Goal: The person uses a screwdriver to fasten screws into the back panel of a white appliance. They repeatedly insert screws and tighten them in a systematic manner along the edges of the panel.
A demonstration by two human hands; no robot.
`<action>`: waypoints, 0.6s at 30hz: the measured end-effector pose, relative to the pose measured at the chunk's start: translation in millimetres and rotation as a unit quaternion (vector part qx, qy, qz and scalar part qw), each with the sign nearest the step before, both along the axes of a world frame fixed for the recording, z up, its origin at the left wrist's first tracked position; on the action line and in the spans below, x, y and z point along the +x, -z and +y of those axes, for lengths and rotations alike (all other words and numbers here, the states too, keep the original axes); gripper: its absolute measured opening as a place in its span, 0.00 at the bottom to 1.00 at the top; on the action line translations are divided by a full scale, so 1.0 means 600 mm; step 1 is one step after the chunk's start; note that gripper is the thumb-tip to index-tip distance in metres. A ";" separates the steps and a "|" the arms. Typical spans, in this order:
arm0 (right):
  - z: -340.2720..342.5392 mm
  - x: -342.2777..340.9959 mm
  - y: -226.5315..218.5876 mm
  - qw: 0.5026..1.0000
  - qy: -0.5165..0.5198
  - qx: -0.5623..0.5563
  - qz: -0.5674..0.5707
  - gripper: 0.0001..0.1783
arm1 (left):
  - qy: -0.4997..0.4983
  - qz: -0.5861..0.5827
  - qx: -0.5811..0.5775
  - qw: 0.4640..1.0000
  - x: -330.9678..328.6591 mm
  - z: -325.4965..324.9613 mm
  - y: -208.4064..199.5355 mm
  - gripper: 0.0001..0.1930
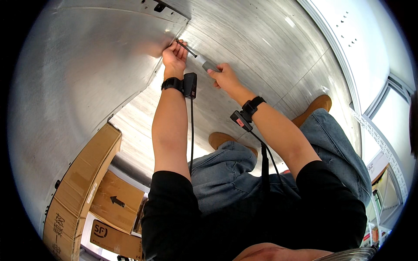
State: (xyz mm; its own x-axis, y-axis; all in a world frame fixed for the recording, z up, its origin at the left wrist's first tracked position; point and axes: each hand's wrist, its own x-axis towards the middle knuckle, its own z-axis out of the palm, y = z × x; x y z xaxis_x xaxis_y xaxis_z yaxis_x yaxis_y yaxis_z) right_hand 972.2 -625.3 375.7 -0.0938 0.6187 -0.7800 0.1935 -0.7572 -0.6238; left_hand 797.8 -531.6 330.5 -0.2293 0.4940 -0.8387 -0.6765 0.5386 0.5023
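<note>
My right hand point(224, 77) is closed round the grey handle of a screwdriver point(210, 66). Its thin dark shaft point(187, 48) slants up and left to the edge of a large metal panel point(100, 56). There my left hand point(174, 56) is turned palm up, with its fingers curled in beside the shaft's far end. Whatever those fingers pinch at the panel's edge is too small to make out. Both wrists wear black straps with small black boxes point(190, 85), and cables run from them.
Grey wood-look flooring point(257, 48) spreads beneath my hands. At lower left, cardboard boxes point(111, 202) stand against the panel. My legs in jeans point(222, 174) and brown shoes point(320, 104) are close below. A white curved surface point(365, 48) and shelving point(383, 187) line the right side.
</note>
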 end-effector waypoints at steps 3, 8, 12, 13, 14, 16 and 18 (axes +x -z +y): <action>0.002 0.010 0.010 0.992 0.034 -0.076 0.097 0.35 | -0.001 -0.004 0.008 1.000 -0.001 0.000 0.000 0.09; -0.008 -0.014 0.013 0.995 0.085 0.039 -0.026 0.31 | 0.004 -0.005 0.010 1.000 -0.005 0.002 0.004 0.09; -0.011 -0.001 0.028 0.991 0.106 -0.034 0.076 0.29 | -0.003 -0.009 0.007 1.000 -0.008 0.002 0.005 0.08; -0.011 -0.002 0.027 0.993 0.103 -0.017 0.061 0.29 | -0.002 -0.010 0.006 1.000 -0.008 0.003 0.005 0.08; -0.012 -0.003 0.026 0.994 0.100 0.000 0.047 0.29 | 0.000 -0.009 0.005 1.000 -0.007 0.003 0.004 0.08; -0.013 -0.010 0.020 0.995 0.099 0.026 0.013 0.29 | 0.003 -0.007 0.004 1.000 -0.007 0.002 0.007 0.08; -0.014 -0.017 0.011 0.993 0.104 0.043 -0.025 0.29 | 0.003 -0.009 0.008 1.000 -0.011 0.003 0.011 0.08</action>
